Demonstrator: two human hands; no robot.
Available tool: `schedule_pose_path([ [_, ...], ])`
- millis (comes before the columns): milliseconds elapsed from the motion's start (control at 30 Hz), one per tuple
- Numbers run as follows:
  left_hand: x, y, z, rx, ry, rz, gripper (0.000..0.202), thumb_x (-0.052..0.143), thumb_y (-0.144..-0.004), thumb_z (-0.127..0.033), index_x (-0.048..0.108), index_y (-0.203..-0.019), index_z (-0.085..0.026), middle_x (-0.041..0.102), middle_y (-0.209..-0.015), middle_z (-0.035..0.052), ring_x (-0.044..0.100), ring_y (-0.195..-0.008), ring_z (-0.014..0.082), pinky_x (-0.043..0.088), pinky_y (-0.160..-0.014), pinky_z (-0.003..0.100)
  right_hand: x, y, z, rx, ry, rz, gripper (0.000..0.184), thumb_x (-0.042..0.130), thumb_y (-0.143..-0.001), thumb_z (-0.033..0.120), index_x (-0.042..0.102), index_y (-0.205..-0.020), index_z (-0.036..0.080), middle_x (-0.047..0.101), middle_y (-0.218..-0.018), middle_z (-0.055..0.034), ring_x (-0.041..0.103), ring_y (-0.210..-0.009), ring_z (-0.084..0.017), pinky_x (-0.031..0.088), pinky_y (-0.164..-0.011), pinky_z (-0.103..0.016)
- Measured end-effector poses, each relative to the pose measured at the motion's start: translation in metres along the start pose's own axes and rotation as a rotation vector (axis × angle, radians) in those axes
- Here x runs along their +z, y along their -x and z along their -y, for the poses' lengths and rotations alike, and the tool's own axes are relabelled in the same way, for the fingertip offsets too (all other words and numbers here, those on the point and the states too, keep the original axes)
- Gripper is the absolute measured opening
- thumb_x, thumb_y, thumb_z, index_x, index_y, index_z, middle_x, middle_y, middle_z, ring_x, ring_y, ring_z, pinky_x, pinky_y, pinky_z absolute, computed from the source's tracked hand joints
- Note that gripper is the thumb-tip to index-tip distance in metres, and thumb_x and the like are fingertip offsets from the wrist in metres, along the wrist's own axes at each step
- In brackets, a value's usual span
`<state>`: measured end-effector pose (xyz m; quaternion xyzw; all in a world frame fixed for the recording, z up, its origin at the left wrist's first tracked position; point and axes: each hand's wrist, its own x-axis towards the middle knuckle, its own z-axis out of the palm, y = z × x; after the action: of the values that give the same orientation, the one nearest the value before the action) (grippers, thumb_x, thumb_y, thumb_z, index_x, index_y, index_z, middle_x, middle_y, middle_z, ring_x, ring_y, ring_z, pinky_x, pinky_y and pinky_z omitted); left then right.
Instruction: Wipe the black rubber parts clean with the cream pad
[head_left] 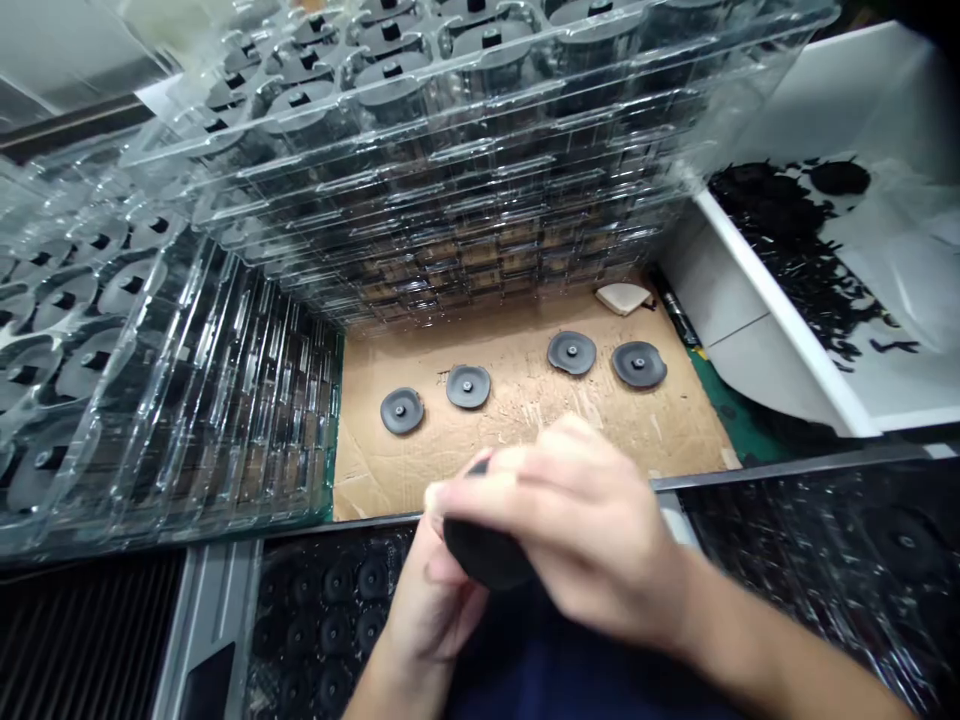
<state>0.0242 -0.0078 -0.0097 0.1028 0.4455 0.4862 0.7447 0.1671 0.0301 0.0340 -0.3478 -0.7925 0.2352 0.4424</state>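
A round black rubber disc [487, 556] is held in front of my body, over the front edge of the work surface. My left hand [431, 600] closes on its left edge with thumb and fingers. My right hand [592, 520] wraps over the top and right side of the same disc, slightly smeared by motion; what its fingertips do is hidden. Beyond my hands, similar discs with a small centre stud lie apart on a brown cardboard sheet [367, 475]: a left one [402, 411], another [468, 386], and two farther right [571, 352] by the marker.
Stacked clear plastic trays [480, 130] with discs in their pockets rise at the back, more trays [247, 380] at left. A white bin [780, 310] holding black scraps stands right. Near it lie a black marker [675, 310] and a whitish wedge-shaped piece [624, 298].
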Motion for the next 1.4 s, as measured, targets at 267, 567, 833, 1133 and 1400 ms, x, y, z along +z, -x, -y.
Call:
schedule_pose_path([
  [267,0.000,0.007,-0.022,0.043,0.077,-0.001,0.045,0.084,-0.049,-0.036,0.072,-0.092,-0.030,0.073,-0.099,0.0001,0.068,-0.090,0.0208,0.051,-0.087,0.031,0.025,0.080,-0.067,0.408,0.069,0.029,0.021,0.054,-0.087,0.015,0.067,-0.101,0.022,0.073,-0.088,-0.0022,0.066,-0.076,-0.016,0.047,-0.067,-0.030],
  [567,-0.005,0.002,-0.010,0.041,0.113,0.125,0.044,0.080,-0.060,-0.033,0.069,-0.102,-0.029,0.072,-0.107,0.0003,0.066,-0.098,0.0188,0.050,-0.085,0.024,-0.008,0.026,-0.014,0.307,0.064,-0.007,0.027,0.051,-0.089,0.013,0.060,-0.112,0.022,0.070,-0.096,-0.0015,0.062,-0.082,-0.014,0.046,-0.069,-0.026],
  [833,-0.012,-0.004,-0.003,0.068,0.051,-0.022,0.046,0.081,-0.060,-0.027,0.068,-0.104,-0.028,0.072,-0.108,0.0006,0.064,-0.100,0.0167,0.052,-0.084,0.019,0.000,0.004,0.006,0.163,0.137,0.167,0.031,0.044,-0.087,0.003,0.066,-0.105,0.016,0.069,-0.079,-0.0026,0.056,-0.066,-0.015,0.037,-0.061,-0.030],
  [1133,-0.006,-0.008,-0.011,0.068,0.119,-0.009,0.046,0.084,-0.054,-0.027,0.070,-0.097,-0.029,0.073,-0.102,-0.0032,0.068,-0.093,0.0189,0.054,-0.081,0.021,0.008,0.053,-0.050,0.618,-0.097,0.139,0.021,0.052,-0.089,0.025,0.069,-0.101,0.024,0.072,-0.094,-0.0025,0.066,-0.080,-0.016,0.050,-0.067,-0.025],
  [1400,-0.007,-0.006,-0.008,0.027,0.126,0.020,0.059,0.080,-0.056,-0.039,0.065,-0.111,-0.027,0.068,-0.116,0.0041,0.065,-0.101,0.0231,0.051,-0.090,0.027,0.015,0.079,-0.060,0.694,-0.019,0.089,0.023,0.051,-0.088,0.028,0.069,-0.100,0.021,0.070,-0.081,-0.0042,0.063,-0.067,-0.017,0.049,-0.057,-0.027],
])
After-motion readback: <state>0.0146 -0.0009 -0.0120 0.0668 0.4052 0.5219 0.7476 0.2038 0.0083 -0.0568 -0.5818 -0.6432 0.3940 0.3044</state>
